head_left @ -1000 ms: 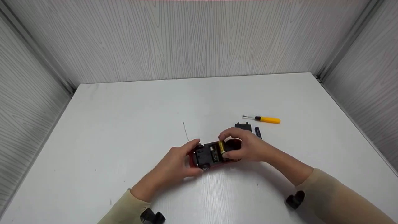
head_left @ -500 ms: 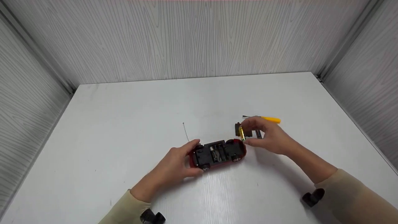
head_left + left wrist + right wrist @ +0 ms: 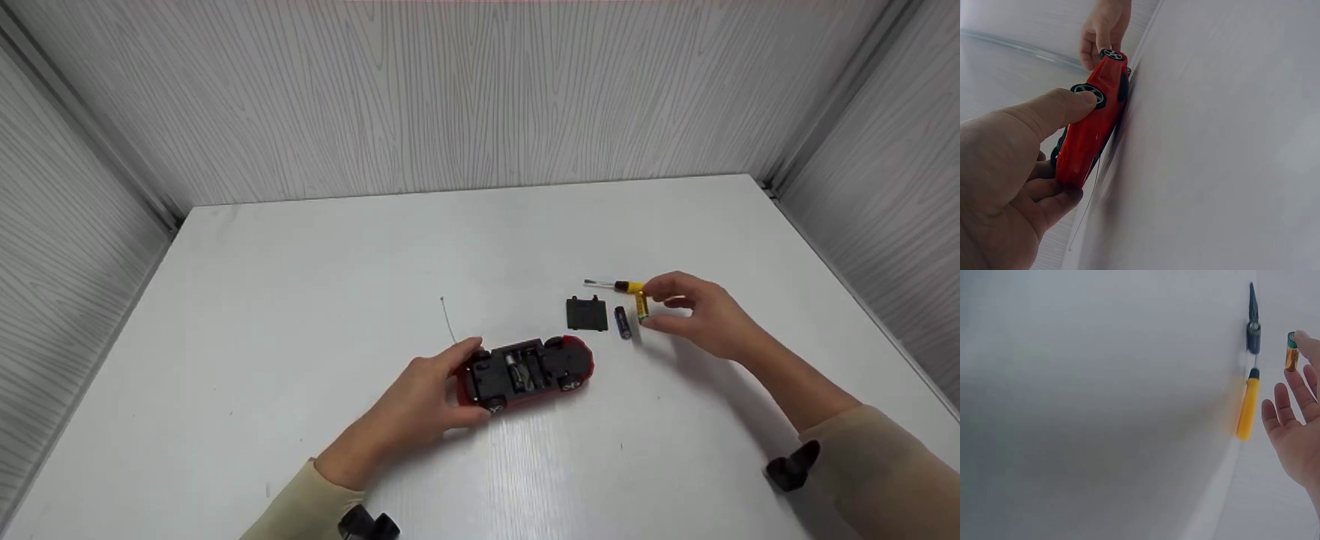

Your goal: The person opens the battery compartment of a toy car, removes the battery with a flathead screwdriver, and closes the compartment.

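A red toy car (image 3: 574, 360) lies upside down on the table, its battery bay (image 3: 527, 369) uncovered. My left hand (image 3: 427, 394) grips one end of it, thumb on one side and fingers round the other, as the left wrist view also shows on the red body (image 3: 1086, 140). Between thumb and fingertip, my right hand (image 3: 701, 311) pinches a gold-and-green battery (image 3: 643, 308) by its two ends. That battery (image 3: 1292, 354) is held above the table in the right wrist view. Just left of it a dark blue battery (image 3: 622, 322) lies on the table.
A black battery cover (image 3: 586, 313) lies behind the car. The screwdriver (image 3: 611, 285) with a yellow handle rests behind the batteries, partly covered by my right fingers. A thin wire antenna (image 3: 448, 319) sticks out from the car's held end. Panels (image 3: 480, 97) wall the table's back and sides.
My right hand has lifted the gold battery out of the car's bay and carried it right, past the cover and the blue battery. My left hand and the car have stayed put.
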